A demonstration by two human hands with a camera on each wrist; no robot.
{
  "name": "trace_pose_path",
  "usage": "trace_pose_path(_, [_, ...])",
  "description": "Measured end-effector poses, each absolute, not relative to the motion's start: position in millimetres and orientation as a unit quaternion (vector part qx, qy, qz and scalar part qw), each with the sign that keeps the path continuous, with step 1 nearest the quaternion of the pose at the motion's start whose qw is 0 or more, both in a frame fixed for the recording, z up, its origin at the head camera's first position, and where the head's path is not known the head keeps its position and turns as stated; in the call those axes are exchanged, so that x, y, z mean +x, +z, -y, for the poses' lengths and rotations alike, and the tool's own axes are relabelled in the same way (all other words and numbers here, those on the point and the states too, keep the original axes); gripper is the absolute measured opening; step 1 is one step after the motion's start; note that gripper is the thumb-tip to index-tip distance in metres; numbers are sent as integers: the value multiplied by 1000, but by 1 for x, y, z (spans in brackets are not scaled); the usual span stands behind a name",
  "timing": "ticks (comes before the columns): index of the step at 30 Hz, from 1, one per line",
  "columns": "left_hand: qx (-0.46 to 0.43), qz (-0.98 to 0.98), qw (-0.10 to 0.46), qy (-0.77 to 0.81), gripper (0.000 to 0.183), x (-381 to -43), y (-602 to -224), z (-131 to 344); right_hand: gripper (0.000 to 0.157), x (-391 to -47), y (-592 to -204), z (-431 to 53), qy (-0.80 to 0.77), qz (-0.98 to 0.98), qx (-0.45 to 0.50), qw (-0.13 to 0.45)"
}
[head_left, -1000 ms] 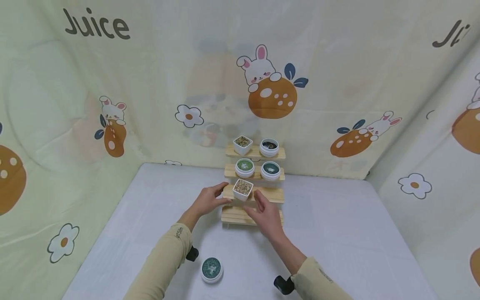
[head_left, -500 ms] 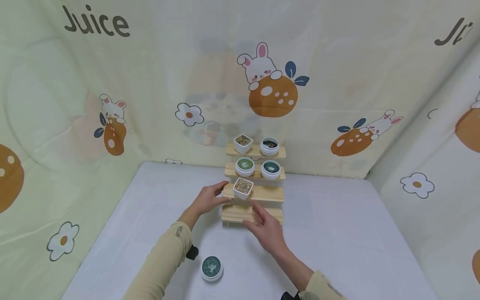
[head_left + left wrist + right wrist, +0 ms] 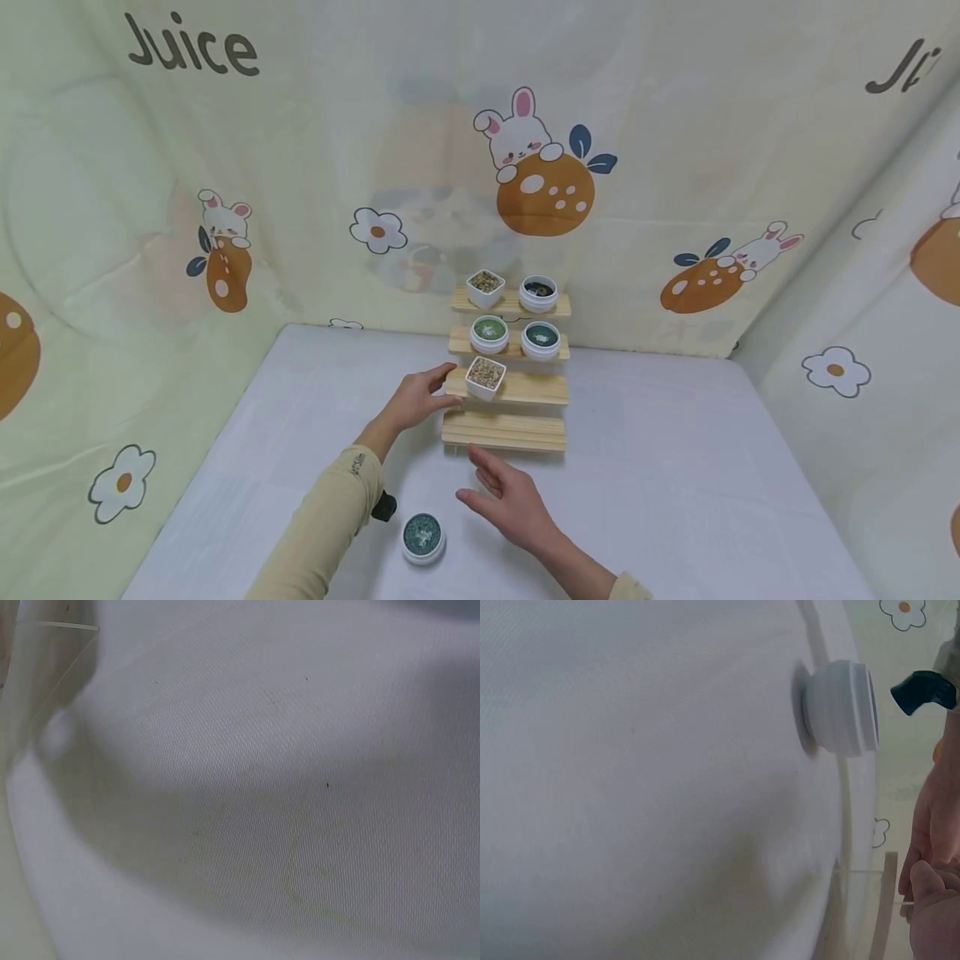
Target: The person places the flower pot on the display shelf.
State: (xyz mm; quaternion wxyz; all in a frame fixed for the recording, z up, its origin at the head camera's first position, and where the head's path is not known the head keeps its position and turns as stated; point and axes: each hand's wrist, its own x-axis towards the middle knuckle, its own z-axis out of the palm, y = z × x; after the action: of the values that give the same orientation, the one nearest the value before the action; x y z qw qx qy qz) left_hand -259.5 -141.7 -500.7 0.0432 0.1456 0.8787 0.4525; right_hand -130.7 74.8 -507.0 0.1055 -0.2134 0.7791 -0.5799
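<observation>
In the head view my left hand [image 3: 412, 402] stays at the left end of the wooden tiered stand [image 3: 534, 388], thumb and fingers spread apart around the board's end; whether they touch it I cannot tell. Just right of its fingertips, a square white cup [image 3: 486, 378] with a beige grainy filling stands on the third board from the top. My right hand [image 3: 513, 507] is over the table in front of the stand, fingers loosely extended, holding nothing. Left of it, a round white cup [image 3: 423, 538] with a dark green top stands on the table; the right wrist view shows this cup [image 3: 840, 709] side-on.
On the top board are a square cup [image 3: 486, 288] and a dark-topped round cup [image 3: 538, 294]. The board below bears a light green round cup [image 3: 490, 334] and a dark green one [image 3: 541, 340]. A printed curtain [image 3: 637, 167] hangs behind the white-covered table [image 3: 675, 467].
My right hand has drawn back from beside the square cup on the third board, moving down and toward the front of the table. The left hand has stayed at the stand.
</observation>
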Motion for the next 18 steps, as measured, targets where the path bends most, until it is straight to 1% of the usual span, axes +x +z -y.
trace_pose_path(3, [146, -878, 41, 454, 71, -259, -502, 141, 62, -126, -512, -70, -578, -772, -235, 118])
trace_pose_path(10, [143, -883, 42, 445, 72, -258, -502, 142, 66, -114, -520, -58, -577, -752, -275, 161])
trace_pose_path(18, [139, -885, 47, 443, 71, -258, -500, 141, 68, -107, -529, -50, -536, -762, -322, 167])
